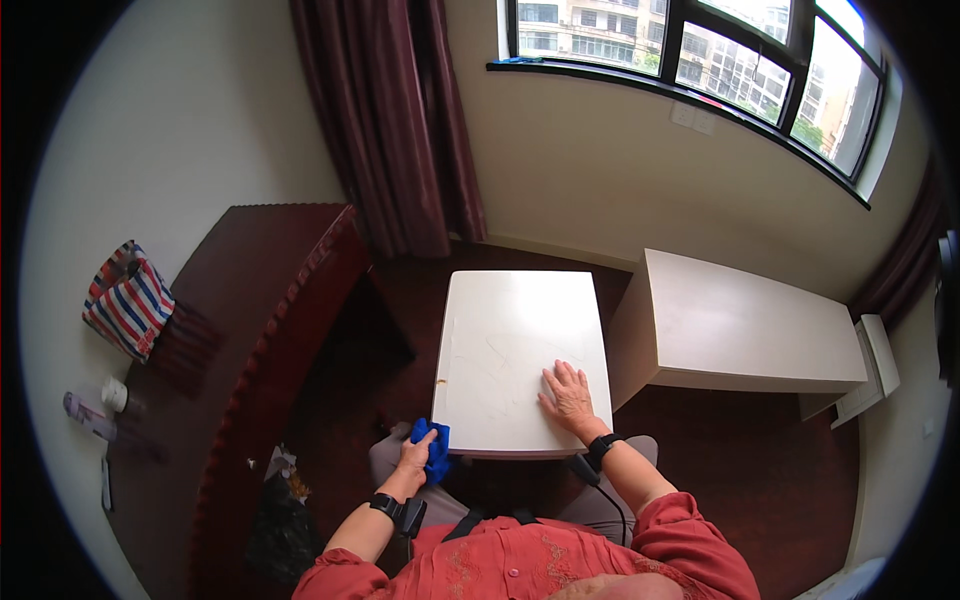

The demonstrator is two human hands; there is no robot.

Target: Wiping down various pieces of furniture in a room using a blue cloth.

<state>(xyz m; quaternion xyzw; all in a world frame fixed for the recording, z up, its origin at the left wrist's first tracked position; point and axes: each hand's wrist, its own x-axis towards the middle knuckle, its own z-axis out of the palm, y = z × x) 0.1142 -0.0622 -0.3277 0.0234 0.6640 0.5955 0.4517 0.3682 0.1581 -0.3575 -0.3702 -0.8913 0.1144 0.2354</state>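
A lived-in room of a home or apartment: a small white table stands below a wide window with dark red curtains, a dark wooden cabinet to its left, a pale low bench to its right.

blue cloth, cream-white table, dark red curtain, red-white-blue striped bag

The left hand is curled closed at the tabletop's near left corner, while the right hand lies flat, fingers spread, on its near right part.
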